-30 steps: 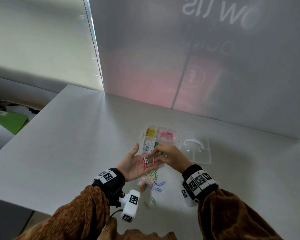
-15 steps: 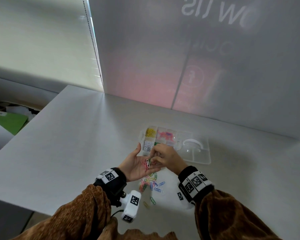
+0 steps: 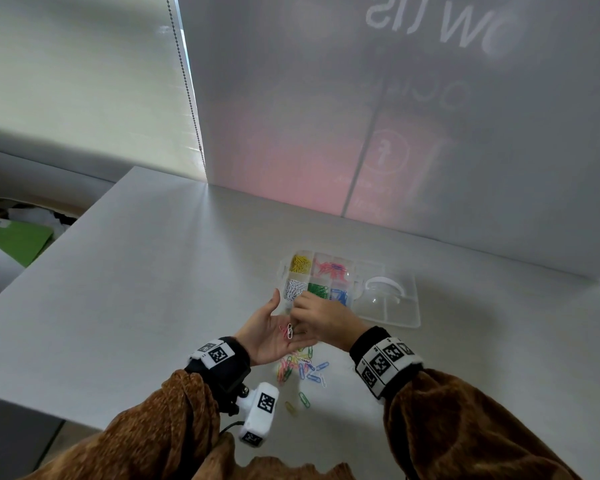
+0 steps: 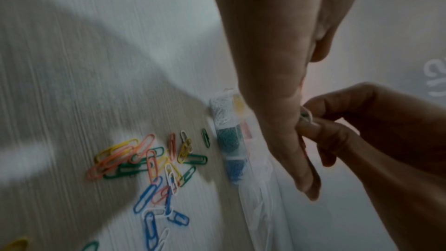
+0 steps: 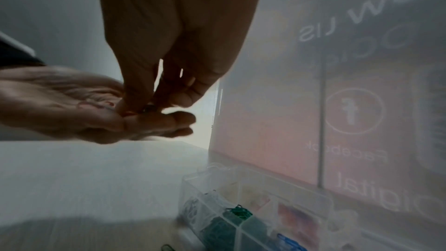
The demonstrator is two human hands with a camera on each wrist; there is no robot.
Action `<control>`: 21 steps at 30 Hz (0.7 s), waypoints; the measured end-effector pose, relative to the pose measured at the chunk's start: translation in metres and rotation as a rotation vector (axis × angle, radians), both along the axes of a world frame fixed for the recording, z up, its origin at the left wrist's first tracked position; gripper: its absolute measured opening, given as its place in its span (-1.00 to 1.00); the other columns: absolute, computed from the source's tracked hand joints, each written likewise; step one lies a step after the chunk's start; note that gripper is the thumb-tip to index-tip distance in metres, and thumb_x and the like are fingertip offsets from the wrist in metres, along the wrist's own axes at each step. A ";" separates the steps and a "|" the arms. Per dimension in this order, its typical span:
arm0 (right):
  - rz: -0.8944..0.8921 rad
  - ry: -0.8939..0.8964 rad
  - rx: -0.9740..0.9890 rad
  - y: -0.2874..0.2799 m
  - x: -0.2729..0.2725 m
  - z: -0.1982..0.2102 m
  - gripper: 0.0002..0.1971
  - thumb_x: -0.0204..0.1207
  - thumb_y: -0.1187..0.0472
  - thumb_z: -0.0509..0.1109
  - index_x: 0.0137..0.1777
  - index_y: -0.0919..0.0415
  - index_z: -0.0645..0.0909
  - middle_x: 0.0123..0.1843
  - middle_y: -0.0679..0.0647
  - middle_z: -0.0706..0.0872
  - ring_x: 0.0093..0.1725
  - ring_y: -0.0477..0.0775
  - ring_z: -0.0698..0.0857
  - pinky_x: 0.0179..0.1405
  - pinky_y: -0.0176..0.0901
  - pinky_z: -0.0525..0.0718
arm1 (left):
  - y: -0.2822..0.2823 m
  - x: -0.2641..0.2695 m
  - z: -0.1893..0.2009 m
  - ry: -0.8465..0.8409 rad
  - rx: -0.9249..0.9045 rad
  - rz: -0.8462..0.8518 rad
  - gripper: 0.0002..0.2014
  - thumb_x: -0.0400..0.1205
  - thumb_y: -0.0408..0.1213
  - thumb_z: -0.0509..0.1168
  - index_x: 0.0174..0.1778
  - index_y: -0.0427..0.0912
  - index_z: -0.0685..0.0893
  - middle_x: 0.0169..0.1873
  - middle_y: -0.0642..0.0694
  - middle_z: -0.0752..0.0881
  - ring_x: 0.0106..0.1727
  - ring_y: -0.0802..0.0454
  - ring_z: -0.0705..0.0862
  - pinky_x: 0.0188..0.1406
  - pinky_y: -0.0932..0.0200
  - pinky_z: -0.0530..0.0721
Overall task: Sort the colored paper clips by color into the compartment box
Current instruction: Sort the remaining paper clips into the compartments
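Note:
My left hand (image 3: 274, 323) lies palm up and open above the table, with pink and white paper clips (image 3: 287, 331) resting on it. My right hand (image 3: 297, 311) reaches over that palm, its fingertips (image 4: 311, 127) pinching a white and a green clip (image 4: 306, 115). Just beyond the hands stands the clear compartment box (image 3: 282, 271), holding yellow, pink, white, green and blue clips in separate cells. A loose pile of mixed clips (image 3: 302, 367) lies on the table below the hands and also shows as the pile (image 4: 149, 163) in the left wrist view.
The box's clear lid (image 3: 388, 303) lies open to the right of the cells. A frosted glass wall (image 3: 395, 133) rises behind the grey table (image 3: 136, 289). The table's left edge drops off near a green sheet (image 3: 14, 240).
The right fingertips have shifted slightly left over the left palm while working among the clips. The left hand stays palm up in place.

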State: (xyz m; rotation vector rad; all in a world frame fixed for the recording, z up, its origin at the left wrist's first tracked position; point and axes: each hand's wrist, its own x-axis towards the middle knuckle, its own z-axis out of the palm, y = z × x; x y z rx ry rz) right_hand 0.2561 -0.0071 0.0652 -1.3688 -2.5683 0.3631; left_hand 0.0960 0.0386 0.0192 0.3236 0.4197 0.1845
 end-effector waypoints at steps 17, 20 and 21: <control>-0.749 0.258 -0.223 0.035 0.039 -0.018 -0.95 0.53 0.29 0.35 -0.10 0.27 0.61 -0.20 0.12 0.68 -0.20 0.07 0.62 -0.05 -0.03 0.64 | 0.008 -0.011 0.004 0.064 -0.130 0.112 -0.12 0.64 0.27 -0.11 0.28 -0.61 0.53 0.35 -0.54 0.50 0.29 -0.36 0.61 0.17 -0.12 0.68; -0.701 0.202 -0.228 0.033 0.032 -0.022 -0.87 0.58 0.23 0.29 -0.04 0.27 0.64 -0.03 0.15 0.71 -0.04 0.06 0.63 0.13 0.02 0.61 | 0.008 -0.012 0.008 0.054 -0.121 0.116 -0.11 0.59 0.27 -0.05 0.30 -0.62 0.50 0.37 -0.55 0.47 0.31 -0.37 0.59 0.22 -0.14 0.65; -0.652 0.234 -0.165 0.030 0.027 -0.018 -0.84 0.60 0.22 0.28 -0.01 0.27 0.65 -0.02 0.13 0.71 -0.03 0.02 0.62 0.14 -0.02 0.60 | 0.009 -0.013 0.009 0.047 -0.119 0.124 -0.11 0.57 0.27 -0.03 0.31 -0.63 0.49 0.37 -0.56 0.46 0.31 -0.37 0.59 0.23 -0.15 0.65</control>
